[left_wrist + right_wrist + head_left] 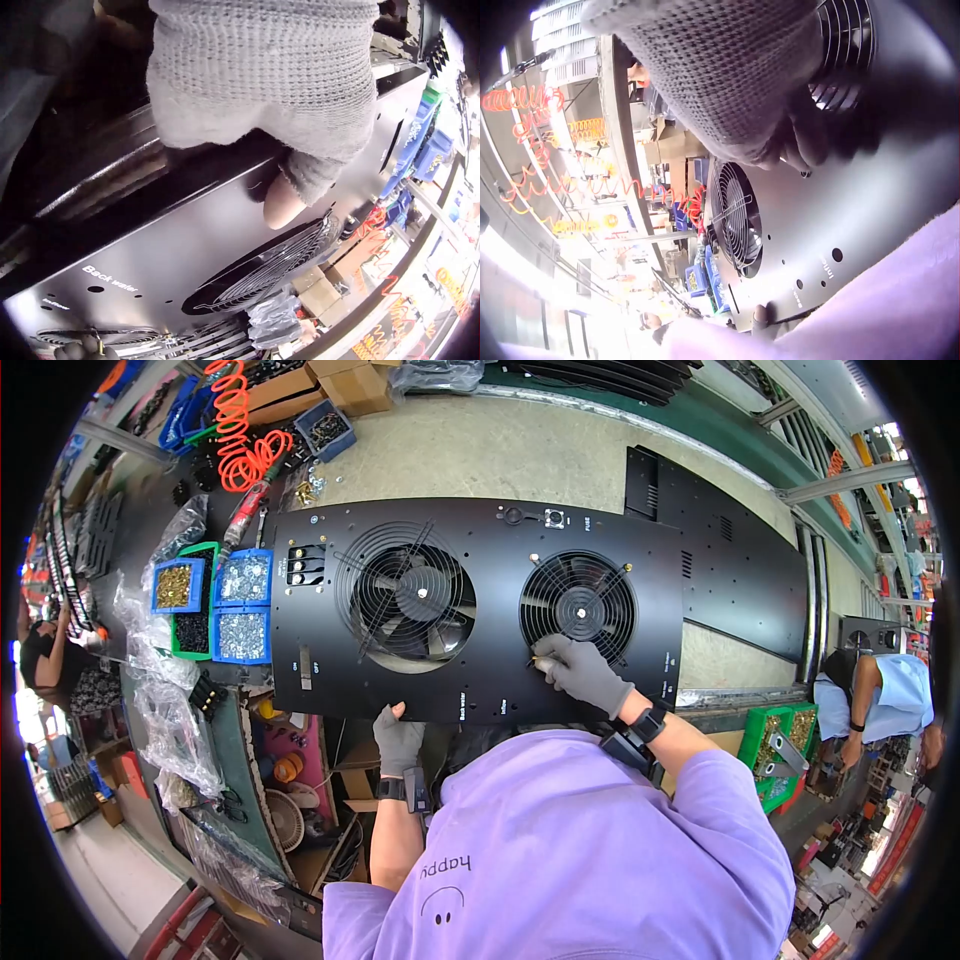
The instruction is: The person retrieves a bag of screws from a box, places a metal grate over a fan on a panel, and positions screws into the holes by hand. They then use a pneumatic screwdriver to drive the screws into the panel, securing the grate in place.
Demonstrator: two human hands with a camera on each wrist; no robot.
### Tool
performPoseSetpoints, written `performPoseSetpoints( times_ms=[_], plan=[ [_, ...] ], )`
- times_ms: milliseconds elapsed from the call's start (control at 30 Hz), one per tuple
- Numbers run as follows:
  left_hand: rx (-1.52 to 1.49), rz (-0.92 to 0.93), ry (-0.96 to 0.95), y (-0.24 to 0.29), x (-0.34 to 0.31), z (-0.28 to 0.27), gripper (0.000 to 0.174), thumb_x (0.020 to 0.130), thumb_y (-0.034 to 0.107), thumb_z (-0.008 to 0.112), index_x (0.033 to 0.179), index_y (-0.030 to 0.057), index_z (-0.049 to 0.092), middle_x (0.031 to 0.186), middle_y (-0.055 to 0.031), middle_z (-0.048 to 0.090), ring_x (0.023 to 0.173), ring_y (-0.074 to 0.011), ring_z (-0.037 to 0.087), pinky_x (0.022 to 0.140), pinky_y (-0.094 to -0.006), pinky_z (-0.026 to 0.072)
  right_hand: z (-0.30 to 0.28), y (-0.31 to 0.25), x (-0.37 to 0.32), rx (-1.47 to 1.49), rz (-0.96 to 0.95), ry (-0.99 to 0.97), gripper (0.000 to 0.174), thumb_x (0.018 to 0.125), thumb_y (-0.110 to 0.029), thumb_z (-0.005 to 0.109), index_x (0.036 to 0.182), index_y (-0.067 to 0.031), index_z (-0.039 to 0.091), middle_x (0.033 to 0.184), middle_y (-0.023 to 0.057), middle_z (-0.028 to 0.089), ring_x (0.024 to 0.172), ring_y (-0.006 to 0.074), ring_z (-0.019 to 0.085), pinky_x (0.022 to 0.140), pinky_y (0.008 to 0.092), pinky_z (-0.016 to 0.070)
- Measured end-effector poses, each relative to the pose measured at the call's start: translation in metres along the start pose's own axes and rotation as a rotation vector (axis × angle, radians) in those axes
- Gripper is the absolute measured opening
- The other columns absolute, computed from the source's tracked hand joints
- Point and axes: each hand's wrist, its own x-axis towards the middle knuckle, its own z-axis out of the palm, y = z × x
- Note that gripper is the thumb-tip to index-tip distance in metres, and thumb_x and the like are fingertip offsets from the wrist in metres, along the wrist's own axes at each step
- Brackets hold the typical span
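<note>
A black metal panel (500,560) lies flat, with a large round fan grille (422,594) at left and a smaller one (581,613) at right. My gloved left hand (399,744) grips its near edge; in the left wrist view the bare thumb tip (283,204) lies on the panel face (180,247), the other fingertips hidden. At the smaller grille's lower left corner, my gloved right hand (580,675) pinches a small brass-coloured screw (535,658). The right wrist view shows that hand (727,75) from behind, its fingertips partly hidden.
Blue bins (242,635) of small hardware stand left of the panel, near a red-handled tool (246,510) and a coiled orange hose (235,440). Another black panel (740,575) lies at right. A green parts tray (755,735) is at lower right, near another person (870,695).
</note>
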Motion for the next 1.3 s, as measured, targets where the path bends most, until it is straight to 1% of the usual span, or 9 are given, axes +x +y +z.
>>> performPoseSetpoints(
  times_ms=[33,100,333,467,767,867,1033,1200,1300],
  plan=[
    [0.001,0.003,0.001,0.001,-0.001,0.003,0.035,0.075,0.001,0.051,0.109,-0.0032,0.051,0.111,-0.0163,0.056,0.107,-0.0307,0.054,0.094,-0.0444,0.0441,0.001,0.002,0.001,0.0,-0.002,-0.003,0.017,0.086,-0.012,0.054,0.1,-0.0036,0.057,0.082,0.0114,0.061,0.065,0.0175,0.06,0.057,0.0296,0.0486],
    [0.117,-0.039,0.069,0.004,-0.004,0.009,0.03,0.078,0.005,0.054,0.108,-0.0019,0.052,0.103,-0.0132,0.058,0.098,-0.0258,0.057,0.088,-0.0404,0.0465,0.004,0.007,0.002,-0.288,-0.412,0.159,0.016,0.082,-0.013,0.058,0.095,-0.0041,0.06,0.088,0.0117,0.061,0.074,0.0261,0.061,0.067,0.0347,0.0486],
    [0.182,-0.32,-0.155,0.019,-0.039,-0.04,0.027,0.083,0.006,0.051,0.109,-0.0002,0.051,0.091,-0.0067,0.053,0.078,-0.0163,0.051,0.073,-0.03,0.044,0.014,0.009,-0.003,-0.31,-0.43,0.259,0.014,0.081,-0.015,0.06,0.093,-0.0076,0.062,0.091,0.0114,0.06,0.085,0.0309,0.058,0.073,0.0369,0.0468],
    [0.473,-0.382,-0.042,0.04,-0.067,-0.002,0.03,0.081,0.005,0.054,0.11,-0.001,0.05,0.094,-0.0103,0.057,0.079,-0.0185,0.056,0.073,-0.0312,0.0484,0.021,0.017,0.0,-0.396,-0.457,0.316,0.014,0.081,-0.016,0.059,0.092,-0.0082,0.061,0.091,0.0114,0.059,0.081,0.0314,0.058,0.069,0.0384,0.0475],
    [0.595,-0.494,-0.358,0.047,-0.05,0.068,0.028,0.091,0.016,0.046,0.114,-0.0001,0.049,0.094,-0.0139,0.059,0.07,-0.0188,0.058,0.068,-0.0307,0.0502,0.038,0.015,0.003,-0.688,-0.372,0.313,0.015,0.081,-0.018,0.057,0.092,-0.0087,0.058,0.085,0.0099,0.057,0.078,0.031,0.059,0.065,0.0406,0.0485],
    [0.667,-0.511,-0.423,0.028,-0.036,0.094,0.038,0.094,0.028,0.044,0.12,0.0004,0.047,0.102,-0.0158,0.058,0.077,-0.0217,0.059,0.071,-0.0324,0.0502,0.036,0.007,-0.002,-0.637,-0.34,0.331,0.019,0.08,-0.021,0.059,0.096,-0.0101,0.058,0.085,0.0102,0.056,0.077,0.0302,0.059,0.065,0.0398,0.0485],
    [0.316,-0.593,-0.401,-0.022,-0.005,0.12,0.055,0.094,0.045,0.033,0.125,0.0004,0.042,0.122,-0.0172,0.046,0.111,-0.0256,0.046,0.094,-0.0365,0.0403,0.039,-0.026,-0.026,-0.331,-0.476,0.303,0.026,0.078,-0.026,0.062,0.101,-0.0133,0.058,0.084,0.009,0.056,0.075,0.0284,0.059,0.064,0.0384,0.0483],
    [0.753,-0.463,-0.672,-0.066,0.004,0.13,0.061,0.094,0.05,0.023,0.127,0.0003,0.037,0.121,-0.0085,0.047,0.11,-0.0223,0.047,0.097,-0.0376,0.0367,0.041,-0.03,-0.041,-0.454,-0.374,0.244,0.025,0.077,-0.028,0.062,0.098,-0.0128,0.059,0.086,0.0086,0.057,0.081,0.0271,0.059,0.068,0.0382,0.0475],
    [0.338,-0.764,-0.649,-0.083,0.01,0.124,0.062,0.094,0.051,0.024,0.126,0.0005,0.038,0.119,-0.0071,0.048,0.108,-0.0186,0.048,0.095,-0.0364,0.0377,0.036,-0.016,-0.05,-0.369,-0.338,0.291,0.023,0.078,-0.027,0.062,0.095,-0.0121,0.06,0.088,0.0085,0.058,0.083,0.0265,0.059,0.069,0.0378,0.0475]
  ],
)
